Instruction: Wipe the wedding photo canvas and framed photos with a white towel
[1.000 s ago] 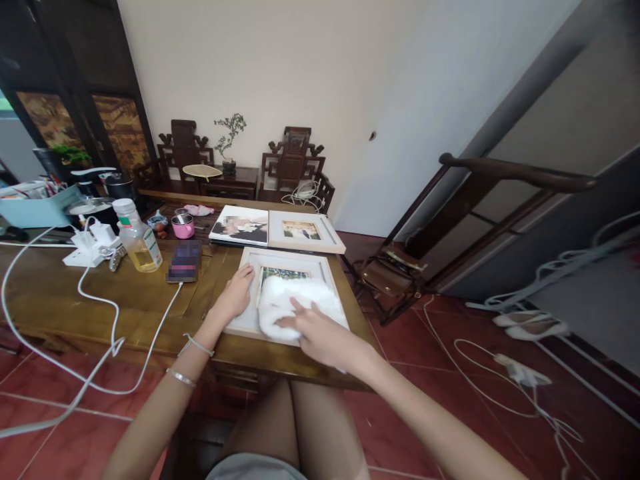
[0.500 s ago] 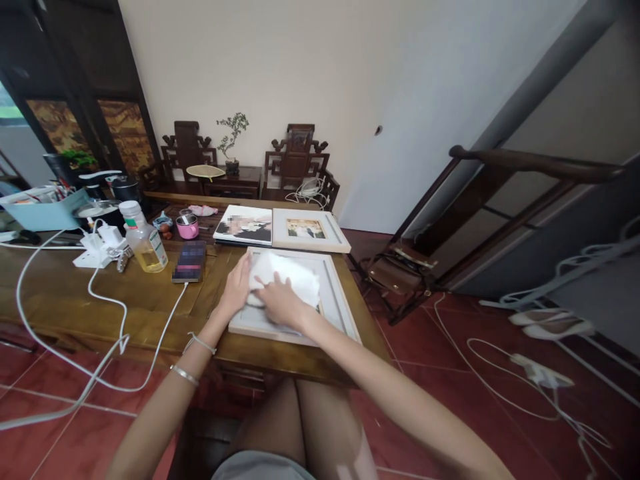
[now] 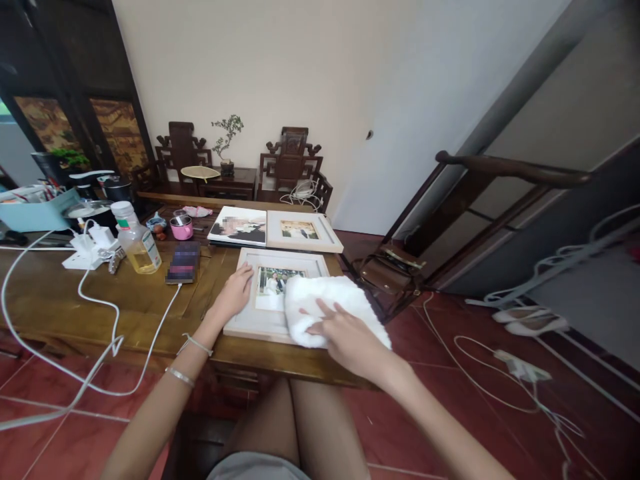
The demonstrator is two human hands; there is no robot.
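A picture frame (image 3: 240,325) with a pale border lies flat near the table's front edge, a photo (image 3: 270,287) at its middle. My left hand (image 3: 237,292) grips the frame's left side, fingers over the edge. Under my right hand (image 3: 345,333) is a fluffy white cloth (image 3: 345,293), held by the fingers and spread over the frame's right part. The cloth hides the photo's right side and hangs past the frame's lower right corner.
Behind lie a second frame (image 3: 327,239) and a black-and-white picture (image 3: 225,230). Leftward are a phone (image 3: 182,261) on a white cable, an oil bottle (image 3: 137,243), a pink cup (image 3: 182,228) and a power strip (image 3: 83,257). A wooden chair (image 3: 510,167) with a brown bag (image 3: 390,272) stands right.
My right hand has moved the cloth from the frame's middle to its lower right, uncovering much of the photo. My left hand stays at the left edge.
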